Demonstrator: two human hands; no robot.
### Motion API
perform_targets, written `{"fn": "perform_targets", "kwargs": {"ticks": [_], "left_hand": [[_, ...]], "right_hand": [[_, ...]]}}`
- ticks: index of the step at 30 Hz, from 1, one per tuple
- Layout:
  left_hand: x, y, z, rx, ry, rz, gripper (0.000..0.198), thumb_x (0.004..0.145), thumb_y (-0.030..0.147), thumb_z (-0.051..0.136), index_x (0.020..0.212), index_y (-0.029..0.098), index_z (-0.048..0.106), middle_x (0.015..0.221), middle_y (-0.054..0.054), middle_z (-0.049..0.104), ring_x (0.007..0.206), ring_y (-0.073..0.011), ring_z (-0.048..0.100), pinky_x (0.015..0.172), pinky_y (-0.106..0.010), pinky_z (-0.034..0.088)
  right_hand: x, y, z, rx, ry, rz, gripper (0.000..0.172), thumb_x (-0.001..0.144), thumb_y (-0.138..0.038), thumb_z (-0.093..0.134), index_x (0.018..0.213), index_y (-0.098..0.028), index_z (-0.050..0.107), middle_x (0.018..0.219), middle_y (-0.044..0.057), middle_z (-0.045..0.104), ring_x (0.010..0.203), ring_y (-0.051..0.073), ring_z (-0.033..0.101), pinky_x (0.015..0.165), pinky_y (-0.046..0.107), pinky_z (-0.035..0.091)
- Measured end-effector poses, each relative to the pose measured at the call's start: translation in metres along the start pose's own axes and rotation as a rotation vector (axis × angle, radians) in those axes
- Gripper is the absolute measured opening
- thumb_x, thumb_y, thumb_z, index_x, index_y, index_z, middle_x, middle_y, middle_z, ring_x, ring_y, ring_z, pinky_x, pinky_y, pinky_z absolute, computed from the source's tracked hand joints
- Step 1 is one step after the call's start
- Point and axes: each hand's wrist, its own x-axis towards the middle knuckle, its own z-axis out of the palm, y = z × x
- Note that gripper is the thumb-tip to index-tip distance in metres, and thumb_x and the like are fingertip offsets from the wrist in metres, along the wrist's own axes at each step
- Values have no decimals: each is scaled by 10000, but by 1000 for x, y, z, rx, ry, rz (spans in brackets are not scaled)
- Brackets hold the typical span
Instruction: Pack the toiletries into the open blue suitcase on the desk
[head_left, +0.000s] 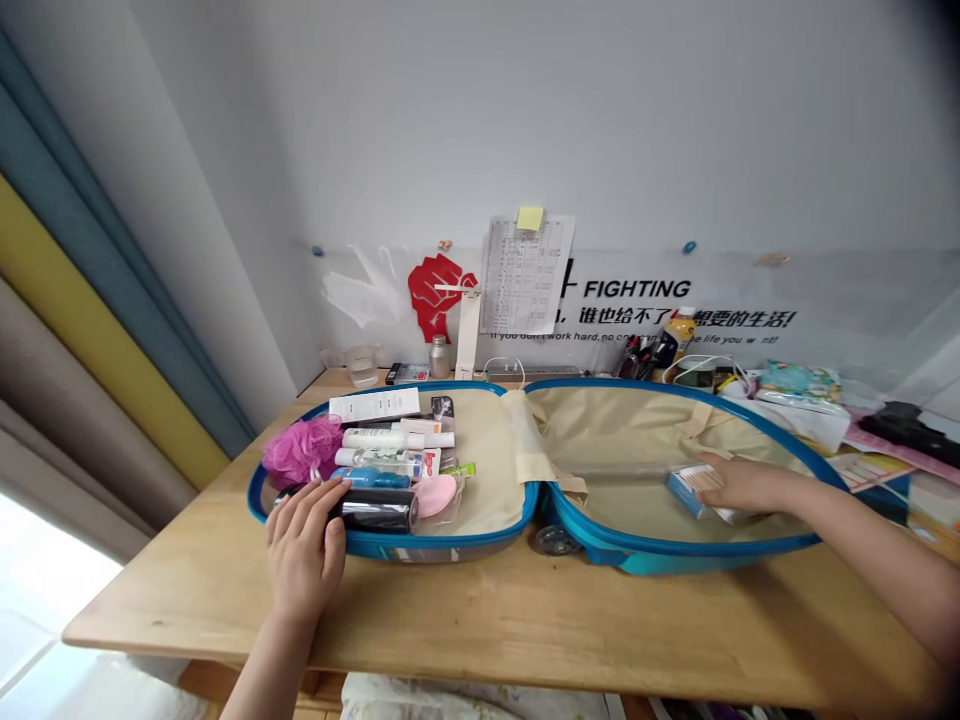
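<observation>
An open blue suitcase (637,553) with a beige lining lies flat on the wooden table (480,610). Its left half holds toiletries: a pink mesh sponge (301,450), white tubes (382,438), a white box (373,404), a pink round item (436,494). My left hand (304,545) rests on the near left rim, fingers curled on the end of a black cylindrical case (379,510). My right hand (739,483) lies in the right half, fingers on a small blue and white box (686,490).
Clutter lines the back of the table: a small metal bottle (439,357), a clear cup (362,364), an orange bottle (679,335), cables, a patterned pouch (799,382) and papers at the right. Curtains hang at the left. A sheet and sticky note are on the wall.
</observation>
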Motion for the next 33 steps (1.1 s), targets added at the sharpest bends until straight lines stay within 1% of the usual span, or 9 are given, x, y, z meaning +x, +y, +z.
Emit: {"fn": "perform_targets", "kwargs": {"ticks": [3, 6, 10, 14, 19, 23, 27, 30, 33], "left_hand": [[1, 1, -1, 4, -4, 2, 353, 982, 286, 378, 1220, 220, 631, 1150, -98, 721, 1129, -260, 603, 1042, -410, 335], [1, 1, -1, 0, 1, 10, 343, 981, 287, 387, 1218, 227, 628, 1149, -89, 723, 1124, -256, 604, 1044, -409, 335], [1, 1, 0, -15, -6, -14, 348, 974, 292, 400, 1235, 240, 624, 1160, -82, 721, 1130, -260, 603, 1056, -417, 329], [1, 1, -1, -24, -4, -15, 348, 971, 293, 404, 1237, 246, 624, 1162, -79, 722, 1137, -261, 603, 1049, -416, 333], [2, 2, -3, -11, -13, -15, 342, 972, 277, 406, 1227, 237, 630, 1185, -78, 719, 1152, -256, 602, 1043, -412, 335], [2, 2, -3, 3, -10, -10, 340, 974, 264, 402, 1227, 231, 628, 1202, -80, 715, 1165, -257, 596, 1042, -414, 332], [0, 1, -1, 0, -5, -10, 337, 973, 269, 414, 1225, 231, 634, 1209, -78, 714, 1169, -255, 594, 1048, -412, 330], [-1, 0, 0, -17, -14, -35, 350, 967, 285, 417, 1233, 243, 641, 1214, -72, 713, 1171, -257, 598, 1053, -411, 330], [-1, 0, -1, -22, -15, -37, 361, 964, 283, 414, 1243, 247, 640, 1209, -74, 715, 1173, -258, 599, 1060, -408, 327]], "right_hand": [[4, -6, -11, -17, 57, 7, 824, 658, -392, 609, 1422, -111, 485, 1206, 223, 681, 1085, 386, 669, 882, 445, 528], [0, -28, -37, -22, 168, -45, 846, 717, -440, 567, 1476, -117, 380, 1291, 228, 630, 1161, 399, 619, 937, 459, 493], [-30, -104, -73, 137, 330, -383, 771, 808, -513, 517, 1484, -205, 312, 1348, 178, 589, 1203, 331, 586, 967, 412, 478], [-61, -206, -84, 195, 178, -806, 745, 739, -491, 639, 1405, -257, 400, 1400, 120, 549, 1253, 293, 553, 1013, 404, 465], [-68, -287, -70, 75, -33, -975, 666, 706, -464, 691, 1297, -214, 511, 1266, 141, 617, 1138, 306, 605, 927, 397, 494], [-57, -307, -61, 36, -104, -1019, 545, 685, -428, 718, 1171, -224, 580, 1099, 87, 685, 959, 269, 654, 761, 335, 510], [-48, -311, -53, 35, -117, -1051, 451, 711, -373, 721, 1119, -218, 607, 1089, 66, 686, 945, 233, 645, 751, 303, 498], [-46, -313, -48, 53, -113, -1070, 436, 714, -367, 741, 1099, -198, 625, 1111, 76, 681, 988, 233, 635, 800, 312, 508], [-49, -308, -52, 101, -80, -1106, 398, 754, -412, 721, 1091, -214, 650, 1214, 72, 655, 1142, 227, 595, 960, 319, 480]]}}
